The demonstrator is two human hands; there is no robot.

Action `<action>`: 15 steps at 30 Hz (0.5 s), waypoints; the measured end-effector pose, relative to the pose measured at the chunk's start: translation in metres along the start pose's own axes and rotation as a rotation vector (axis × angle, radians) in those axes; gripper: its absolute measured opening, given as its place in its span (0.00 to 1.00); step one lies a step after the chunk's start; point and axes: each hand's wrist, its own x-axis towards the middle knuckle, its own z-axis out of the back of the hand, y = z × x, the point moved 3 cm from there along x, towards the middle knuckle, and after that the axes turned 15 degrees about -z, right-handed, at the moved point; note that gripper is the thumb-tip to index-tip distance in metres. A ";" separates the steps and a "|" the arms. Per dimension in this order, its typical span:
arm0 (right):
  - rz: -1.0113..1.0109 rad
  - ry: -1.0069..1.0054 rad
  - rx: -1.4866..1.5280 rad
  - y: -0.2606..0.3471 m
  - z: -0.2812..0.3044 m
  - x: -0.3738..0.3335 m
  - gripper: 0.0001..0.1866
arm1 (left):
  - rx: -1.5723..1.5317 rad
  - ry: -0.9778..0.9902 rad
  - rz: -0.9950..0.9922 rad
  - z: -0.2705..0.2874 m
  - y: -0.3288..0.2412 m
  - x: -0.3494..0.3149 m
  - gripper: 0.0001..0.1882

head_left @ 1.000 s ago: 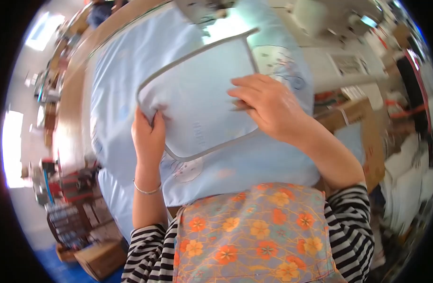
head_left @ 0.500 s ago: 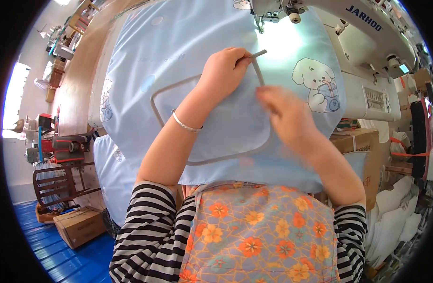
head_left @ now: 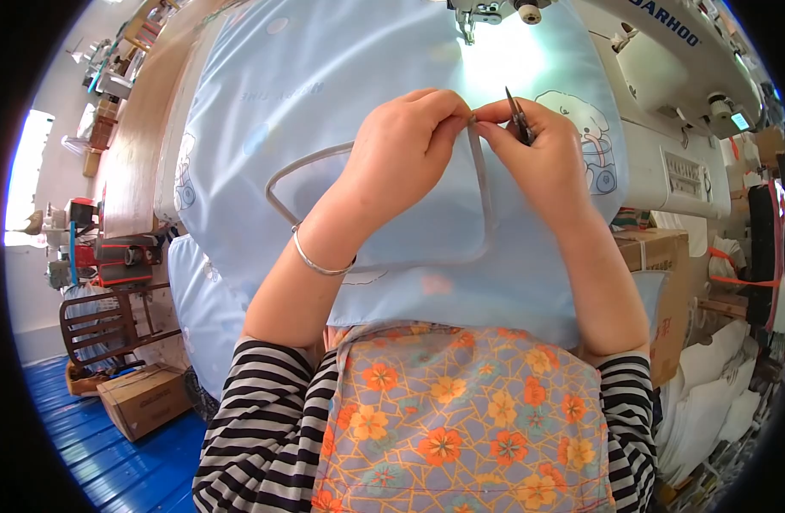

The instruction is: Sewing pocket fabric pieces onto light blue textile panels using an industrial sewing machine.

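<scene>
Moved since earlier frame: right hand [head_left: 546, 162], up and inward to left hand [head_left: 401, 141], at far right corner of light-blue panel [head_left: 431, 214]. Both closed in fingertip pinches on corner's grey binding [head_left: 484, 184]; dark pointed snips [head_left: 520, 121] also in right, tips upward. Beneath panel, wide blue cloth [head_left: 384, 60] with dog prints [head_left: 599, 162], smooth, softly creased. Beyond: white sewing machine [head_left: 670, 81], bright light under head; wooden desk [head_left: 144, 145] to left. Farther out: cardboard box [head_left: 670, 252] at right, contents hidden; carton [head_left: 144, 406] on ribbed blue floor [head_left: 110, 462] beside slatted brown frame [head_left: 97, 324].
</scene>
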 end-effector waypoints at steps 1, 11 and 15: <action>-0.089 0.042 0.030 -0.001 0.001 0.000 0.05 | 0.001 0.007 -0.005 0.000 -0.002 0.000 0.04; -0.123 0.146 0.007 -0.006 0.006 -0.001 0.05 | -0.022 0.108 0.029 0.008 0.001 -0.008 0.04; -0.138 0.246 -0.101 0.007 0.007 0.009 0.07 | 0.119 0.132 -0.025 0.018 0.006 -0.012 0.04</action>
